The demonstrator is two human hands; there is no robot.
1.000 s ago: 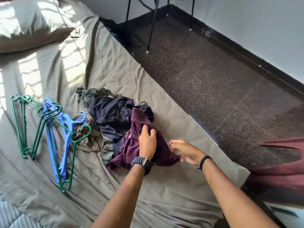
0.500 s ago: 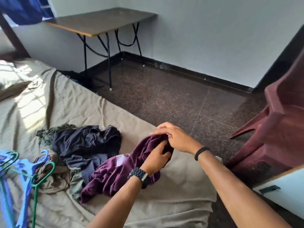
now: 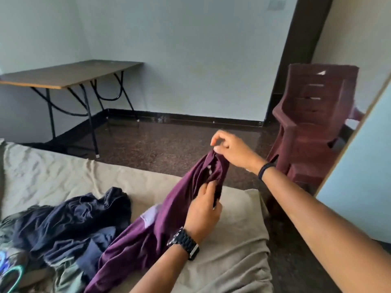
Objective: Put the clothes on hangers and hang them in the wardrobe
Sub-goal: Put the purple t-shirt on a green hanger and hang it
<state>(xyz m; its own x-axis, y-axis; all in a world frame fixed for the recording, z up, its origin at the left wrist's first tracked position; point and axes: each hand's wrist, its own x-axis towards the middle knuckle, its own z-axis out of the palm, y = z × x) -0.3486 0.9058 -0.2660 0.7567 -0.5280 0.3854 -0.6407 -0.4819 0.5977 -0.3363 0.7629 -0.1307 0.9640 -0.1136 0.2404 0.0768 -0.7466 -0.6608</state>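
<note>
A maroon garment (image 3: 148, 227) is partly lifted off the bed, its lower end trailing on the sheet. My right hand (image 3: 230, 150) pinches its top edge, raised above the bed's edge. My left hand (image 3: 203, 210), with a black watch on the wrist, grips the cloth a little lower. A heap of clothes lies to the left: a navy garment (image 3: 80, 214) on top, olive ones under it. At the bottom left corner only the tips of the blue and green hangers (image 3: 8, 269) show. No wardrobe interior is visible.
The bed has a beige sheet (image 3: 63, 176). A folding table (image 3: 69, 75) stands at the back left wall. Stacked maroon plastic chairs (image 3: 313, 123) stand at the right, by a pale blue panel (image 3: 359, 170). Dark speckled floor lies between.
Both hands have lifted the maroon garment up off the pile and to the right. The view has tilted up, so the hangers have slid almost out of frame.
</note>
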